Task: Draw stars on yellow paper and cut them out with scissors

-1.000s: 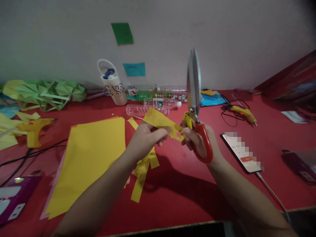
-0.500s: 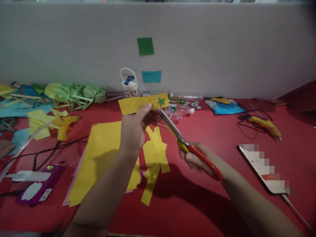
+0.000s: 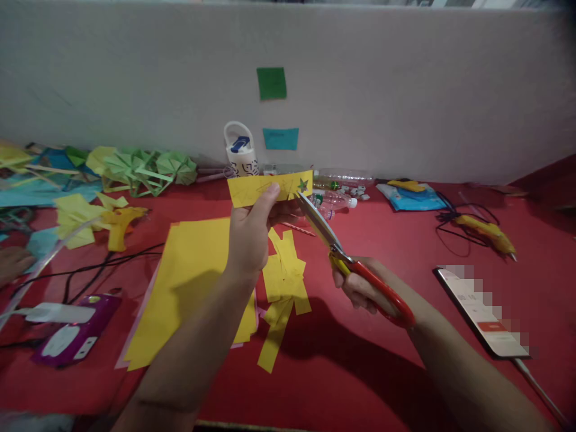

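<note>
My left hand [image 3: 252,240] pinches a yellow paper strip [image 3: 246,189], thumb on the front and fingers behind. Faint pencil outlines run along the strip. Near its right end is a star shape with green showing in it, apparently a hole. My right hand [image 3: 362,291] grips red-handled scissors [image 3: 320,227], whose blades point up and left. The blade tips meet the strip just below the star; whether they are cutting into it I cannot tell. Beneath my hands lie several yellow paper pieces [image 3: 285,276], right of a stack of yellow sheets [image 3: 189,270].
Plastic bottles [image 3: 335,199] and a white cup [image 3: 243,162] stand along the wall. A phone [image 3: 486,318], a yellow glue gun [image 3: 486,233] and a blue packet [image 3: 411,197] lie right. Left are another glue gun [image 3: 119,225], a purple device [image 3: 78,333], cables, folded paper and another person's hand [image 3: 13,264].
The whole view has shifted slightly, so my hands, strip and scissors appear a little farther right. The blades stay at the strip near the star. Both grips are unchanged.
</note>
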{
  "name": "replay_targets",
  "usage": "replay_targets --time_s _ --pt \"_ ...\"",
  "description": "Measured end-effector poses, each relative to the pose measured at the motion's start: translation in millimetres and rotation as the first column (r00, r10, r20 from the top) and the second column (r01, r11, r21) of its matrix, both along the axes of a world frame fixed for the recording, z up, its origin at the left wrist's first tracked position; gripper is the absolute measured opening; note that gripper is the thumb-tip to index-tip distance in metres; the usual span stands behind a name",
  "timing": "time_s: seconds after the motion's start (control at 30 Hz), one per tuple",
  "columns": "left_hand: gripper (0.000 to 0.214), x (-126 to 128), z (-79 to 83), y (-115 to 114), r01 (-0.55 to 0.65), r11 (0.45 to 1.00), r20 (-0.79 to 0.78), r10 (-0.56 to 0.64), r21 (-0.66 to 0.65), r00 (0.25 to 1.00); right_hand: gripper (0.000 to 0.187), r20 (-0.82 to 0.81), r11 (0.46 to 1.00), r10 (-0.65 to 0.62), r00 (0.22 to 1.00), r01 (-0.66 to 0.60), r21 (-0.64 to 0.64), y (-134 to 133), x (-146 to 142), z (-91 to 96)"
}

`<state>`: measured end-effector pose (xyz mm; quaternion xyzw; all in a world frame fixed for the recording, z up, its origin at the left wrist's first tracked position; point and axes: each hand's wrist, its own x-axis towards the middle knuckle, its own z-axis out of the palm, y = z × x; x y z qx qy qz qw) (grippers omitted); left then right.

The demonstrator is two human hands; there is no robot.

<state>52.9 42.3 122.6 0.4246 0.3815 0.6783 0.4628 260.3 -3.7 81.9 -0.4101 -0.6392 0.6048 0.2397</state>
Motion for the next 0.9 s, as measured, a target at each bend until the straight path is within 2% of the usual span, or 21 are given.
replay_targets --time_s 0.23,0.4,0.67,0.9 --pt "0.024 1 -2.9 0 -0.012 0.999 -0.021 0.013 0.048 1.000 0.047 -0.019 1.000 0.008 1.000 -0.008 0.024 1 2 -1.5" --pt "0.023 -2 -3.9 3 0.036 0.999 -0.025 -0.036 0.032 0.999 0.052 -0.038 1.000 0.007 0.999 -0.006 0.027 0 1 -0.5" --pt "0.010 -8 -1.7 0 0.100 0.991 -0.056 -0.095 0.088 0.994 0.049 -0.018 1.000 -0.001 1.000 0.001 0.011 -2 -3 8.5" --pt "0.006 -5 0.3 -2 0.096 0.991 -0.023 -0.095 0.090 0.995 0.054 -0.007 1.000 -0.002 1.000 0.002 0.003 -2 -2 6.0"
